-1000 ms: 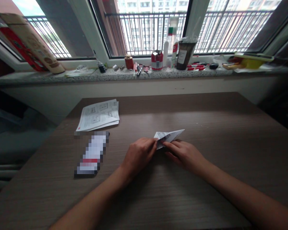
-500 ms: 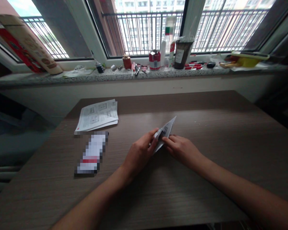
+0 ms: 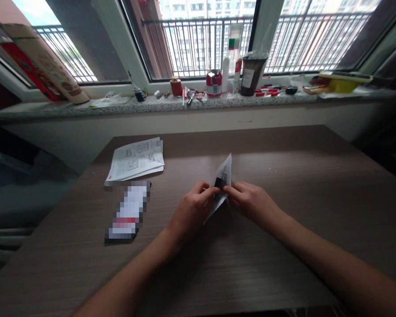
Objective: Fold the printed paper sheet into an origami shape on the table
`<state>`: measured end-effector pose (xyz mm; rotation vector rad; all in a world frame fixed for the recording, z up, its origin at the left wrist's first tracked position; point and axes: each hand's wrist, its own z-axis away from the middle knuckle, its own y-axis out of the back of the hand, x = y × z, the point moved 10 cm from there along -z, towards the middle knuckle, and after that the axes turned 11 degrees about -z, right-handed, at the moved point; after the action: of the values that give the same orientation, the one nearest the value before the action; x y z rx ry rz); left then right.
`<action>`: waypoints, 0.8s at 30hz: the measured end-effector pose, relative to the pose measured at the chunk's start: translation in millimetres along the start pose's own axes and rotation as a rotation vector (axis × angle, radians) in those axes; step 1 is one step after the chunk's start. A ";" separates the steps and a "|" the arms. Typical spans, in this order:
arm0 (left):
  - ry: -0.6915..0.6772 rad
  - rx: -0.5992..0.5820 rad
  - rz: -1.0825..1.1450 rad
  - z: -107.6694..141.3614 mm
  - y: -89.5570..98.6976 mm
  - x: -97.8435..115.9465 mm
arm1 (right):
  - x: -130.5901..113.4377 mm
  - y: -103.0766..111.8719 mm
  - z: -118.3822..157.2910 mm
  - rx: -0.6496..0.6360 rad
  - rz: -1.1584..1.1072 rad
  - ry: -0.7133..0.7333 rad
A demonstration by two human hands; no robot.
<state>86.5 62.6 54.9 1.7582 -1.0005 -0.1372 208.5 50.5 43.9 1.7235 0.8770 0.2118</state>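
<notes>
White folded paper (image 3: 225,171), print illegible, is pointing lengthwise away, slightly rightward; left hand (image 3: 195,204) and right hand (image 3: 251,199) are pinching it.

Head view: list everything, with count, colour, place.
Table: 1, brown, lower half
Sill: 1, speckled grey, behind table
Window frame: 1, pale, behind sill
Railing: 1, dark, outside
Buildings: count unclear, pale, beyond railing
Folded paper: 1, white with print, mid-table
Printed paper: 1 stack, white, table's far left
Pixelated slab: 1, pale with red band, nearer left
Tall packages: 2, tan and red, sill's left end
Can: 1, red and silver, mid-sill
Tub: 1, red, left of can
Bottles: count unclear, clear, right of can
Cup: 1, dark, right of bottles
Container: 1, yellow, sill's right
Small items: count unclear, mixed colours, along sill
Left hand: 1, bare, holding folded paper
Right hand: 1, bare, holding folded paper
</notes>
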 end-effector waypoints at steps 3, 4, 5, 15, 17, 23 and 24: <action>0.027 -0.004 0.012 -1.6 5.6 -0.9 | -2.5 4.9 -0.1 0.013 0.022 0.025; 0.036 -0.009 0.019 -2.3 7.7 -1.0 | -3.2 6.0 0.0 0.011 0.029 0.030; 0.044 -0.010 0.028 -3.0 10.3 -1.1 | -3.9 6.9 0.2 0.006 0.034 0.034; 0.143 -0.090 -0.108 -2.0 16.9 -16.6 | -7.6 12.4 1.4 -0.029 -0.002 0.054; 0.133 -0.136 -0.132 -1.0 13.3 -18.0 | -7.6 12.9 1.3 -0.038 -0.006 0.060; 0.041 -0.267 -0.137 2.8 -2.7 -17.9 | -11.8 13.6 1.2 -0.060 -0.028 0.112; 0.027 -0.278 -0.131 2.7 -4.2 -17.7 | -11.9 13.5 1.1 -0.063 -0.035 0.116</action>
<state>76.0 73.0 44.0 1.5653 -0.8044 -0.3193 206.7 40.8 59.0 1.6489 0.9746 0.3155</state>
